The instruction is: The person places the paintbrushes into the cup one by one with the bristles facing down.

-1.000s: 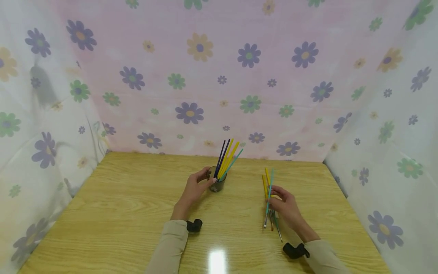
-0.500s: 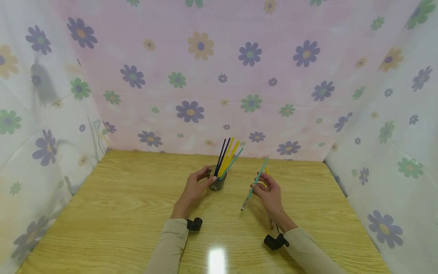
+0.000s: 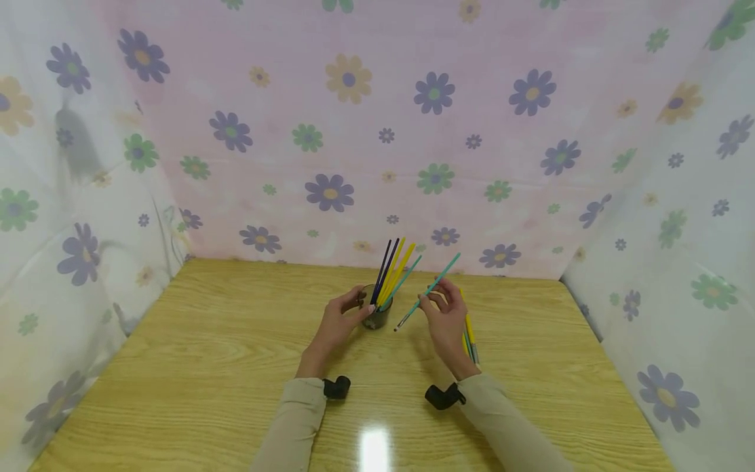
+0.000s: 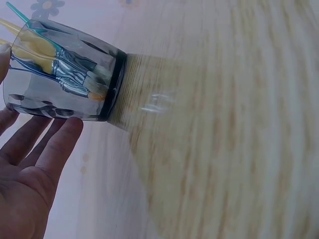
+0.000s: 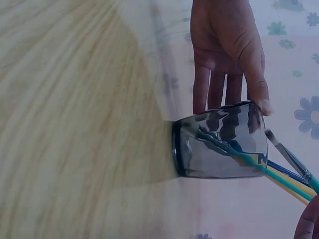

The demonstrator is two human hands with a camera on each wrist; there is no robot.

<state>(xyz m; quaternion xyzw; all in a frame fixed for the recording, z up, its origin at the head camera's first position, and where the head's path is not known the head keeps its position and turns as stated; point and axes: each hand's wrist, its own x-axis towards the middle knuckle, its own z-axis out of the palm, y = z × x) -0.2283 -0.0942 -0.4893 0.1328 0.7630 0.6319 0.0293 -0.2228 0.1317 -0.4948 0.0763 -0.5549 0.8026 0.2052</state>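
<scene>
My left hand [image 3: 356,308] holds a dark glass cup [image 3: 375,318] upright on the wooden table [image 3: 206,341], fingers behind it and thumb at the rim. Several paintbrushes [image 3: 394,267], dark blue, yellow and teal, stand in the cup with their handles up. My right hand [image 3: 438,300] pinches a teal paintbrush [image 3: 429,290] in the air just right of the cup, bristle end down-left near the rim. The left wrist view has the cup [image 4: 60,74] beside my fingers [image 4: 42,154]. In the right wrist view the brush's tip [image 5: 285,152] hangs beside the cup [image 5: 219,144].
A few more brushes [image 3: 470,335] lie on the table behind my right wrist. Flower-printed cloth [image 3: 377,131] walls the table at the back and on both sides. Bare wood lies to the left and front.
My right hand picked the teal brush off the pile at the right, lifted it and carried it left toward the cup. My left hand stayed on the cup.
</scene>
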